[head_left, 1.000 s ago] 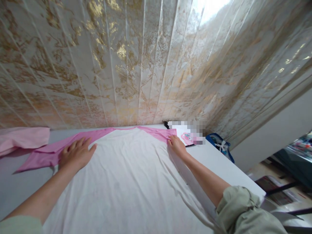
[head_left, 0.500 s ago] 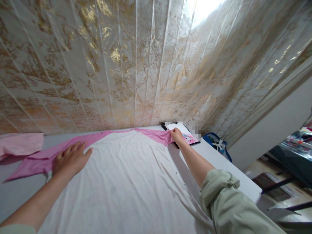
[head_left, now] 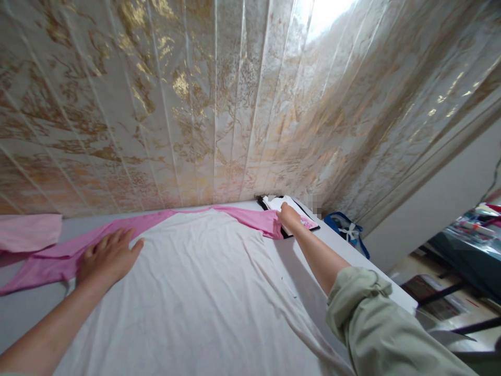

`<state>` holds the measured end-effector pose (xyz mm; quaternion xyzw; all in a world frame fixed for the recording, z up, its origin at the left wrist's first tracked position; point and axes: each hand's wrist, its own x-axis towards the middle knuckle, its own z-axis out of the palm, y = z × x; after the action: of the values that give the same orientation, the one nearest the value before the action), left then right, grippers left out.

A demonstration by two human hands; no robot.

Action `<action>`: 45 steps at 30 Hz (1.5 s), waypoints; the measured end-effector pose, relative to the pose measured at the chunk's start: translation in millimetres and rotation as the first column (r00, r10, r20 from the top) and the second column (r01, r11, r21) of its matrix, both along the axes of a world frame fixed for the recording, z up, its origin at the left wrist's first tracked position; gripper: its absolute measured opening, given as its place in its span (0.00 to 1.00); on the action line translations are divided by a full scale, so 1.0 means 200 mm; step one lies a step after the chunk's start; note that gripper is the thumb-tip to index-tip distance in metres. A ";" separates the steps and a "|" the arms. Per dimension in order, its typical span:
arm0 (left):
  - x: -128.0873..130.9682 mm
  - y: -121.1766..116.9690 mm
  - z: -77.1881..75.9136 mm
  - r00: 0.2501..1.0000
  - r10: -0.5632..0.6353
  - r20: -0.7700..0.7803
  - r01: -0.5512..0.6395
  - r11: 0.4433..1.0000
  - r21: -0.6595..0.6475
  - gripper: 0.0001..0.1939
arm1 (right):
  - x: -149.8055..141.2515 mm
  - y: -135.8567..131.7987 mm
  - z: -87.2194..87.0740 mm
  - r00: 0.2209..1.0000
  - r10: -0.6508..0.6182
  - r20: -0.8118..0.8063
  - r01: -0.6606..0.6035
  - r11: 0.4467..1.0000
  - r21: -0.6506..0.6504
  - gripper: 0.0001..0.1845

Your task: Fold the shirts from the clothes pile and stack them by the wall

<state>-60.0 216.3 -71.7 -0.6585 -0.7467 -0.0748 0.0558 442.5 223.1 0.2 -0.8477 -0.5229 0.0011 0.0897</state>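
Note:
A raglan shirt with a white body (head_left: 188, 292) and pink sleeves lies spread over the table, its lower part running out of view. My left hand (head_left: 107, 258) rests flat on it, fingers spread across the left pink sleeve (head_left: 52, 263) and the seam by the white body. At the far right, my right hand (head_left: 290, 216) is closed in a pinch at the end of the right pink sleeve (head_left: 254, 220). The fingertips are partly hidden. Light wrinkles run down the white fabric.
A light pink folded cloth (head_left: 29, 232) lies at the far left. Beneath and behind my right hand is a dark-edged notebook or folder (head_left: 313, 224) with a pink picture. A blue-trimmed bag (head_left: 348, 232) sits past the white table's (head_left: 376, 279) edge. A shiny patterned curtain (head_left: 195, 115) hangs behind.
My right hand has drawn the right sleeve's end slightly to the right, so the sleeve looks straighter. My left hand stays flat on the shirt. The view has shifted a little.

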 end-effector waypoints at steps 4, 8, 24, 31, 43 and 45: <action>0.02 -0.02 0.02 1.000 0.016 0.000 -0.016 1.000 -0.015 0.34 | -0.05 0.03 -0.01 0.987 0.134 0.089 -0.137 0.990 0.036 0.20; 0.02 -0.04 0.04 1.000 0.011 -0.019 -0.012 1.000 -0.025 0.34 | -0.07 0.08 -0.06 0.970 0.205 0.132 -0.208 0.978 0.008 0.15; 0.02 -0.03 0.04 0.999 0.006 -0.040 -0.007 0.999 -0.036 0.34 | -0.21 0.28 0.04 0.983 0.118 0.140 -0.137 0.981 0.135 0.21; 0.03 -0.03 0.05 0.999 0.021 -0.041 -0.023 0.998 -0.055 0.34 | -0.72 0.15 -0.21 0.782 0.620 0.057 -0.622 0.781 0.045 0.19; 0.03 -0.05 0.04 1.000 0.018 0.002 -0.018 1.000 -0.021 0.34 | -0.58 0.12 -0.27 0.864 0.498 0.075 -0.502 0.863 0.062 0.27; 0.04 -0.06 0.05 1.000 0.021 0.000 -0.021 0.999 -0.027 0.33 | -0.57 0.06 -0.31 0.867 0.493 0.079 -0.496 0.867 0.036 0.26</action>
<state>-51.1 203.3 -61.7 -0.6515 -0.7544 -0.0643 0.0474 327.6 235.2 -62.1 -0.6824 -0.7250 -0.0187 0.0921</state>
